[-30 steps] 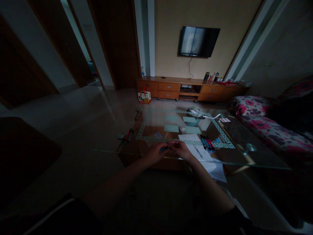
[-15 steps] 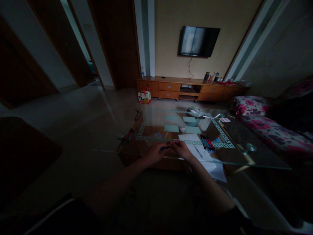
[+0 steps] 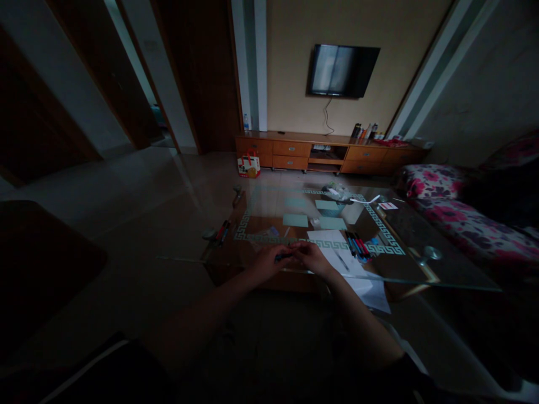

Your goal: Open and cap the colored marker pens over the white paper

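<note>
Over the near edge of the glass table (image 3: 269, 197), my two hands meet on a dark pen with blue on it (image 3: 283, 256). My left hand (image 3: 269, 262) is closed around the pen, whose blue end shows by the palm. My right hand (image 3: 312, 259) is closed at the pen's other end, its fingertips touching those of the left; the fingers hide most of that end. Right of my hands lie several red, blue and black pens (image 3: 357, 246) in a row. A smaller group of red and dark pens (image 3: 222, 232) lies to the left.
White paper sheets (image 3: 357, 270) lie under the right forearm, partly past the table's edge. Toward the back of the table sits a clear plastic bag (image 3: 338, 192). A flowered sofa (image 3: 458, 216) stands at right, a low wooden cabinet (image 3: 290, 150) beyond.
Both hands stay in nearly the same place with slight finger movement. The pen between them has turned or shifted a little, and more blue shows.
</note>
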Demonstrator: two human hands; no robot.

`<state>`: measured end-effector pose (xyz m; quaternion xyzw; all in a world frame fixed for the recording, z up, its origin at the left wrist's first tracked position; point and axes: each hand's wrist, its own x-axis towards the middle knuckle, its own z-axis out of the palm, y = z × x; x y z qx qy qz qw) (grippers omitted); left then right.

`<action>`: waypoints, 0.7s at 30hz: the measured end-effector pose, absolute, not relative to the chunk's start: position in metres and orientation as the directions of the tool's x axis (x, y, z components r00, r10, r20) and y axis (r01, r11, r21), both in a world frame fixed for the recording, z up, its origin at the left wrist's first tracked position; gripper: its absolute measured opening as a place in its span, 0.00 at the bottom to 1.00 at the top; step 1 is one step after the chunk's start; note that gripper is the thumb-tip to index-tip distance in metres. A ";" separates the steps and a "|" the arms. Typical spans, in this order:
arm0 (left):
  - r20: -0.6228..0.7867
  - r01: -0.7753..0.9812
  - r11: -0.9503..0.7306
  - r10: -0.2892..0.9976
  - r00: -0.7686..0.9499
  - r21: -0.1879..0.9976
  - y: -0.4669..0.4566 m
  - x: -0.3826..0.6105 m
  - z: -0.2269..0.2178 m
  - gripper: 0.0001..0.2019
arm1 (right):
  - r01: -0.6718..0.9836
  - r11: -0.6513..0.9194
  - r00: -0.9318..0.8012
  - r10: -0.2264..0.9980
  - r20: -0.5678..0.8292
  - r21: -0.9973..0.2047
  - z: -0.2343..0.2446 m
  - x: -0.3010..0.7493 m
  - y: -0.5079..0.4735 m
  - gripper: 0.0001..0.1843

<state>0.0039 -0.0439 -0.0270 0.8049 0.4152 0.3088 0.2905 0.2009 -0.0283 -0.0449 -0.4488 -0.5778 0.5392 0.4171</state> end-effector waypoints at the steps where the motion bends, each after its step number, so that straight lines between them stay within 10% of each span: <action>1: 0.252 0.493 -0.480 0.852 0.459 0.726 -0.044 0.004 -0.027 0.13 | 0.066 0.028 -0.253 0.967 0.010 -0.997 -0.046 0.201 -0.028 0.18; 21: 0.249 0.583 -0.531 0.833 0.495 0.615 -0.045 0.002 -0.024 0.12 | 0.092 0.070 -0.273 0.961 0.042 -0.993 -0.053 0.200 -0.025 0.20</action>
